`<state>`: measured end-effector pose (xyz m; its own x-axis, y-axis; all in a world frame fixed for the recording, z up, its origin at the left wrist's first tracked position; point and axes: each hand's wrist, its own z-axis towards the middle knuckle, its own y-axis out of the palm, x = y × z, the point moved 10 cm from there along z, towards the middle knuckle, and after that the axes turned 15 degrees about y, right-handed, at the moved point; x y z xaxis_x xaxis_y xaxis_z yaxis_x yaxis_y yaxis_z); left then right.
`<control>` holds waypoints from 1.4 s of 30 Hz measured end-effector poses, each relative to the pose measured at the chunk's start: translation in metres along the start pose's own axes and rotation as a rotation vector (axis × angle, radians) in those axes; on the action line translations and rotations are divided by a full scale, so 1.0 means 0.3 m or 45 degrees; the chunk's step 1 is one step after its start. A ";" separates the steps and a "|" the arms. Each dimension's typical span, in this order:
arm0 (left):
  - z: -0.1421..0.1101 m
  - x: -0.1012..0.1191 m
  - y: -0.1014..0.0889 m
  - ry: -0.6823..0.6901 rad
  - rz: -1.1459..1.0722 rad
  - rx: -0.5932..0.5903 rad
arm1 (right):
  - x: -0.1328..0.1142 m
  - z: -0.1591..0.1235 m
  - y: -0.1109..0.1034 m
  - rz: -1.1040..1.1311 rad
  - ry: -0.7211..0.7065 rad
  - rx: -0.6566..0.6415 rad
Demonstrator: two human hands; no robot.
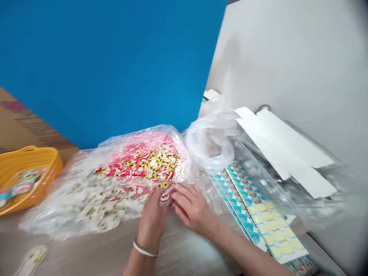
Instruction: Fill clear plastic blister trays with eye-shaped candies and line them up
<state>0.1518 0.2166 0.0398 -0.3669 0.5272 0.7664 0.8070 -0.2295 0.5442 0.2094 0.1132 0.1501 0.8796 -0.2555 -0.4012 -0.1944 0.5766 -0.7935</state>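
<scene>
Between my two hands is a small flat cut-out piece (165, 197) with yellow-ringed eyes at its top and a red-and-white mouth shape below. My left hand (153, 214) is closed on its left side, a white band round the wrist. The fingers of my right hand (193, 206) press together at the piece's right edge. Right behind both hands, an opened clear plastic bag (178, 143) spills a heap of similar small pieces (149, 163) in red, white and yellow. Paler pieces (105, 207) show through the plastic to the left.
A yellow basket (53, 166) with a few printed items stands at the left, by a cardboard box (27, 128). Printed blue and yellow sheets (276, 226), crumpled plastic and white card strips (293, 140) lie at the right. A blue panel (115, 69) rises behind.
</scene>
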 end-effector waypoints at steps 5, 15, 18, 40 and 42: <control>-0.029 -0.002 0.044 -0.052 0.110 0.021 | 0.544 0.127 -0.153 -0.168 0.716 0.124; -0.059 -0.041 0.054 -0.092 0.172 0.091 | 1.028 0.324 -0.047 -0.293 1.207 0.083; -0.063 -0.038 0.050 -0.083 0.194 0.115 | 1.067 0.325 -0.035 -0.199 1.307 0.150; -0.184 -0.079 0.136 0.068 -0.112 -0.310 | 0.248 -0.181 0.083 1.128 1.142 -0.249; -0.196 -0.071 0.108 0.104 -0.044 -0.317 | 0.234 -0.184 0.084 1.048 1.114 -0.260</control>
<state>0.1586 0.1498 0.0612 -0.4365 0.4729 0.7654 0.6584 -0.4118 0.6300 0.2424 0.0670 0.0768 -0.1127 -0.3532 -0.9287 -0.6900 0.7004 -0.1827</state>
